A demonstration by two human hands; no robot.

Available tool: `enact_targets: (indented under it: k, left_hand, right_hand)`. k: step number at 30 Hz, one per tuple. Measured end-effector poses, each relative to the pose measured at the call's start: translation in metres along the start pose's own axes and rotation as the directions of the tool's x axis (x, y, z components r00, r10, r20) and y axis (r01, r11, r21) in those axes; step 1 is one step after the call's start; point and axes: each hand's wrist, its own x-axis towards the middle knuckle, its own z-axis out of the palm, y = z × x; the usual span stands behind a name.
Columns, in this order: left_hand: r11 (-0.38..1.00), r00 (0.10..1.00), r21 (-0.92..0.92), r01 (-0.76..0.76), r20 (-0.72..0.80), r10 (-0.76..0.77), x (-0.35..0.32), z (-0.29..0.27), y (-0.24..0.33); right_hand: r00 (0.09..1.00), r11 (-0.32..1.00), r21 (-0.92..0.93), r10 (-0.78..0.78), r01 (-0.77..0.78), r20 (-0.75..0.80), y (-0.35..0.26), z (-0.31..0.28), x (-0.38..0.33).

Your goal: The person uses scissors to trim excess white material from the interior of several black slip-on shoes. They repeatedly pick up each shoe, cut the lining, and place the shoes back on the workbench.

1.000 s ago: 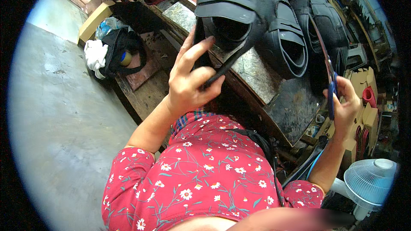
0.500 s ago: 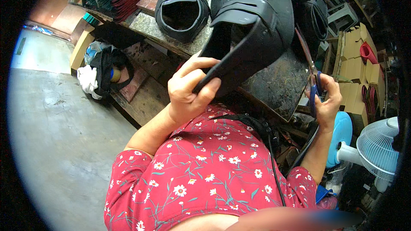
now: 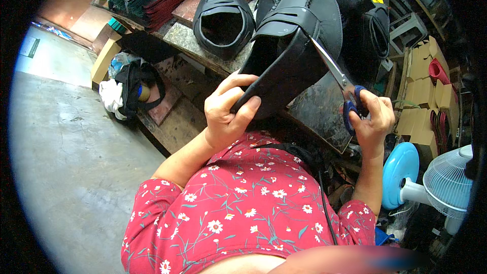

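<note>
My left hand (image 3: 228, 102) pinches the heel edge of a black loafer upper (image 3: 297, 66) between thumb and fingers. The upper is tilted, its opening turned toward me and its toe pointing away. In my right hand (image 3: 373, 122) is a pair of scissors (image 3: 341, 75) with dark blue handles, fingers through the loops. The tips of the scissors touch or overlap the side of the upper just below its strap; whether they cut anything cannot be made out. Another black loafer upper (image 3: 223, 25) lies on the bench to the left of the held one.
More black shoe uppers (image 3: 375, 33) crowd the bench at the right. Stacked dark red and green sheets (image 3: 175, 0) lie at the far left. A black bag (image 3: 133, 89) rests on a lower wooden shelf. Cardboard boxes (image 3: 421, 91) and a white-and-blue fan (image 3: 449, 177) stand at right.
My right hand has moved left with the scissors, bringing their tips onto the side of the upper. My left hand still grips the heel edge; the view has shifted slightly.
</note>
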Motion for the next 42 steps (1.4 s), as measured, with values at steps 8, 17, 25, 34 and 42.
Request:
enact_targets:
  k: [8,17,25,34,42]
  left_hand:
    - [1.000,1.000,0.003,0.027,0.013,-0.027,-0.004,0.000,-0.002]
    - [0.997,0.998,0.056,-0.049,0.032,0.047,-0.002,0.005,-0.006]
    - [0.996,0.998,0.070,-0.049,0.043,0.046,-0.004,0.004,-0.005]
    - [0.997,0.998,0.065,-0.042,0.054,0.038,-0.004,0.006,-0.007]
    - [0.995,0.996,0.067,-0.072,0.064,0.068,-0.010,0.000,-0.012]
  right_hand:
    - [0.911,0.939,-0.021,0.340,-0.345,0.235,-0.005,-0.030,0.005]
    - [0.931,0.942,-0.052,0.335,-0.330,0.145,-0.006,-0.017,0.011]
    - [0.935,0.946,-0.019,0.322,-0.323,0.151,-0.001,-0.011,0.004]
    - [0.902,0.927,-0.050,0.373,-0.371,0.219,-0.006,-0.019,0.012]
    - [0.875,0.867,0.159,0.439,-0.472,0.203,0.000,-0.001,0.006]
